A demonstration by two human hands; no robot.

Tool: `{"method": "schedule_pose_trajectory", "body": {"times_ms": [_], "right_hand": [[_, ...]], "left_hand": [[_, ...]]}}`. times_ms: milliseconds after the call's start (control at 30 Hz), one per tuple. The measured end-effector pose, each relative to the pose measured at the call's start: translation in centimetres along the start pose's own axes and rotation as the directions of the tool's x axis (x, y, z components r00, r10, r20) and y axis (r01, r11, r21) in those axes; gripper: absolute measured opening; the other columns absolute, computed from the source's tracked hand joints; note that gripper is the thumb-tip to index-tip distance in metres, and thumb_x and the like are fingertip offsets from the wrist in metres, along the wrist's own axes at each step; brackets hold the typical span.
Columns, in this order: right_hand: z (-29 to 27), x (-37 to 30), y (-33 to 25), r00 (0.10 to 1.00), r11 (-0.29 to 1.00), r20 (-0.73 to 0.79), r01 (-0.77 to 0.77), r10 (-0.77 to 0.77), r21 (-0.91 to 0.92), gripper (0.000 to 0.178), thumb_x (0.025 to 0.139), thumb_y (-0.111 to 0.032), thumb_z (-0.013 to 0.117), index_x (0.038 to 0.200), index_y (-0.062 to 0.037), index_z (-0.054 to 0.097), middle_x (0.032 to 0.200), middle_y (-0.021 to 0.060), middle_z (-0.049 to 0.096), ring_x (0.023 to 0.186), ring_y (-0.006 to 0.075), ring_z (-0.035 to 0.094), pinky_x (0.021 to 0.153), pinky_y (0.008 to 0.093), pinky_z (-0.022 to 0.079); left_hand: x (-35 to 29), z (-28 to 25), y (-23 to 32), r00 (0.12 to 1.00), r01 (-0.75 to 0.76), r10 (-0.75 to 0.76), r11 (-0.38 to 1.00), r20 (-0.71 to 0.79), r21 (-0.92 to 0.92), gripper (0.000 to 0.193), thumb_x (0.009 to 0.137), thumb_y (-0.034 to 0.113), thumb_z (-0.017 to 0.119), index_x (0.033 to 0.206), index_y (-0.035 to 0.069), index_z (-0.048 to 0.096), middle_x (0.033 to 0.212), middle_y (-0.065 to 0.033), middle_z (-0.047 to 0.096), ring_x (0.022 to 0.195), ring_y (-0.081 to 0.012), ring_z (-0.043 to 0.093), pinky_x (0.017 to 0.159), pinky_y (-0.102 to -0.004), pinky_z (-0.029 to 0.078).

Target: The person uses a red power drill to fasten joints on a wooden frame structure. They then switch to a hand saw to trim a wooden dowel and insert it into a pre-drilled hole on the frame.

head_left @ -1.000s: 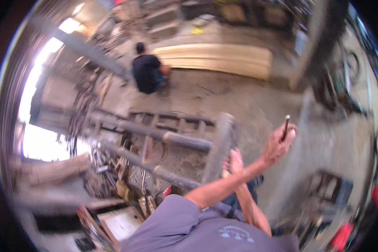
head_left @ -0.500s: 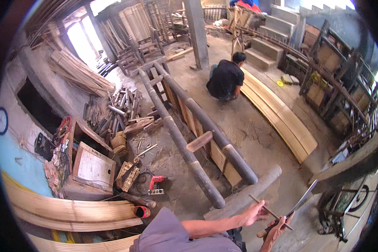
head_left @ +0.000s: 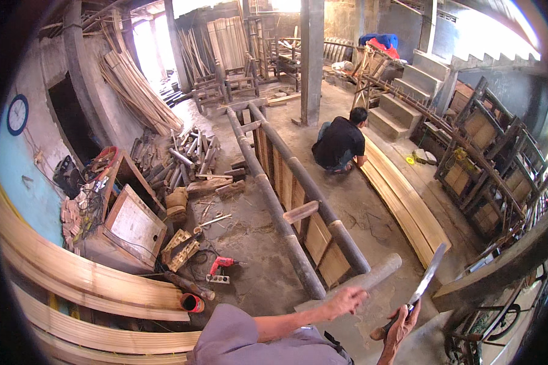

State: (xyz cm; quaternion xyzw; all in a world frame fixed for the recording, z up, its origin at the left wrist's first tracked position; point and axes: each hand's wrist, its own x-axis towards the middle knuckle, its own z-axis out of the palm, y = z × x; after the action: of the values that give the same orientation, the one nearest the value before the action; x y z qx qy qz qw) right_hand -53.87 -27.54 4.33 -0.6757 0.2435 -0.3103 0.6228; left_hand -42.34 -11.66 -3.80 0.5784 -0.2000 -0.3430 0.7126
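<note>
My right hand (head_left: 400,323) is closed round the brown handle of a machete (head_left: 429,274), whose long grey blade points up and away to the right. My left hand (head_left: 346,302) hangs in the air left of it, somewhat blurred, fingers loosely bent and nothing visible in them. Beneath and just beyond my left hand, a thick grey pole (head_left: 380,272) lies crosswise on the floor. The near ends of a long frame of dark bamboo poles (head_left: 298,261) rest by it, with a short wooden crosspiece (head_left: 301,212) across the frame.
A person in black (head_left: 340,143) squats beside long split-bamboo panels (head_left: 402,194). On the floor at left are a red power drill (head_left: 223,264), a power strip (head_left: 218,279) and a red can (head_left: 192,303). Bamboo slat bundles (head_left: 91,277) lie lower left; a concrete pillar (head_left: 311,67) stands beyond.
The thin stick that spanned both hands is no longer visible. My left hand has moved left, away from the machete. The view has tilted up, and the machete remains in my right hand.
</note>
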Motion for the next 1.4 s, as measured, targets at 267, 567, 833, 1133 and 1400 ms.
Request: {"method": "schedule_pose_trajectory", "body": {"times_ms": [267, 567, 833, 1133, 1400], "right_hand": [[-6.5, -3.2, 3.2, 0.986, 0.984, -0.006, 0.163, -0.164, -0.075, 0.060, 0.086, 0.002, 0.058, 0.142, -0.0100, 0.040, 0.076, -0.0002, 0.053, 0.062, 0.0073, 0.051, 0.057, 0.0220, 0.044], [-12.1, -4.8, 0.5, 0.960, 0.682, 0.132, 0.269, -0.247, -0.680, 0.017, 0.070, -0.012, 0.072, 0.081, -0.0066, 0.060, 0.068, 0.0142, 0.061, 0.066, 0.0325, 0.063, 0.060, 0.0381, 0.049], [-10.6, -9.1, 2.7, 0.840, 0.625, 0.510, 0.500, -0.184, -0.599, 0.021, 0.066, -0.022, 0.073, 0.075, -0.0101, 0.057, 0.067, 0.0110, 0.064, 0.066, 0.0324, 0.064, 0.056, 0.0420, 0.048], [-16.4, -4.6, 6.1, 0.995, 0.743, 0.096, 0.033, 0.042, -0.668, 0.020, 0.065, -0.021, 0.073, 0.079, -0.0118, 0.062, 0.072, 0.0069, 0.067, 0.070, 0.0283, 0.067, 0.059, 0.0389, 0.051], [-10.1, -9.8, 3.5, 0.809, 0.573, 0.501, 0.577, -0.306, -0.582, 0.025, 0.061, -0.026, 0.073, 0.078, -0.0163, 0.059, 0.070, 0.0039, 0.066, 0.067, 0.0266, 0.066, 0.058, 0.0446, 0.043]], "left_hand": [[-1.7, 4.2, 1.8, 0.983, -0.022, -0.047, 0.930, -0.179, -0.366, 0.015, 0.100, 0.023, 0.047, 0.102, 0.009, 0.053, 0.065, 0.0033, 0.047, 0.046, -0.0043, 0.044, 0.052, -0.0290, 0.055], [-9.5, 11.8, 4.6, 0.970, 0.124, -0.191, 0.920, -0.149, -0.373, 0.043, 0.100, 0.021, 0.047, 0.140, 0.006, 0.040, 0.066, 0.0008, 0.046, 0.046, -0.0067, 0.040, 0.046, -0.0274, 0.045], [-15.6, 16.6, 4.6, 0.934, 0.244, -0.292, 0.943, -0.207, -0.226, 0.021, 0.101, 0.022, 0.049, 0.112, 0.007, 0.059, 0.065, 0.0011, 0.043, 0.044, -0.0068, 0.039, 0.042, -0.0249, 0.039], [-21.5, 16.4, 7.4, 0.941, 0.279, -0.299, 0.951, -0.160, -0.133, 0.037, 0.101, 0.020, 0.046, 0.137, 0.012, 0.048, 0.061, 0.0039, 0.038, 0.045, -0.0038, 0.036, 0.044, -0.0239, 0.039], [-18.4, 15.9, 4.7, 0.964, 0.216, -0.229, 0.971, -0.136, -0.100, 0.028, 0.099, 0.023, 0.052, 0.123, 0.009, 0.056, 0.060, 0.0071, 0.035, 0.046, -0.0023, 0.032, 0.040, -0.0212, 0.034]]}}
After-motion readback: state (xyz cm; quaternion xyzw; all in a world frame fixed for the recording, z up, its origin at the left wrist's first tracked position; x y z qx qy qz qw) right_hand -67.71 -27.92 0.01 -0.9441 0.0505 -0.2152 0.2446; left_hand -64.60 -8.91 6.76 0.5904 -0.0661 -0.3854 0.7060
